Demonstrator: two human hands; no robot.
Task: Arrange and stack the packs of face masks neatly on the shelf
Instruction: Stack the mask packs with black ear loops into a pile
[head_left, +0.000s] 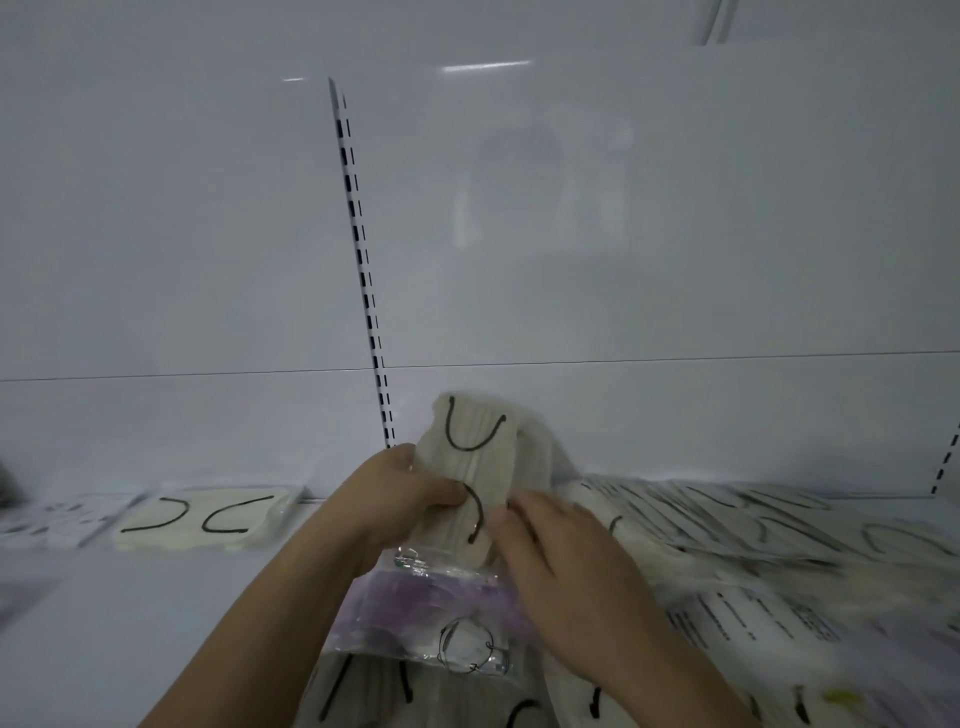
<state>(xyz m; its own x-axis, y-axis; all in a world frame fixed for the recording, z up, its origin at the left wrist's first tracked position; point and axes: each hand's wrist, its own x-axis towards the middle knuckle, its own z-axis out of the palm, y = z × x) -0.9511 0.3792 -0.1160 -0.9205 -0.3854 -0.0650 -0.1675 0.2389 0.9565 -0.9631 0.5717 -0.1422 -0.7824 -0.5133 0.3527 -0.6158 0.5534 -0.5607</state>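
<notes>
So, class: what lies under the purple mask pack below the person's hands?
Under the purple mask pack lie cream mask packs with black ear loops, poking out at its lower edge. How many are stacked there is hidden by the pack.

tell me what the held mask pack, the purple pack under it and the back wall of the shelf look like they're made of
Held mask pack: pleated cream fabric, matte, probably in clear film; black ear loops.
Purple pack: clear glossy plastic bag, shiny crinkles over lilac contents.
Back wall: smooth glossy white panel, likely painted metal; it mirrors lights.
</notes>
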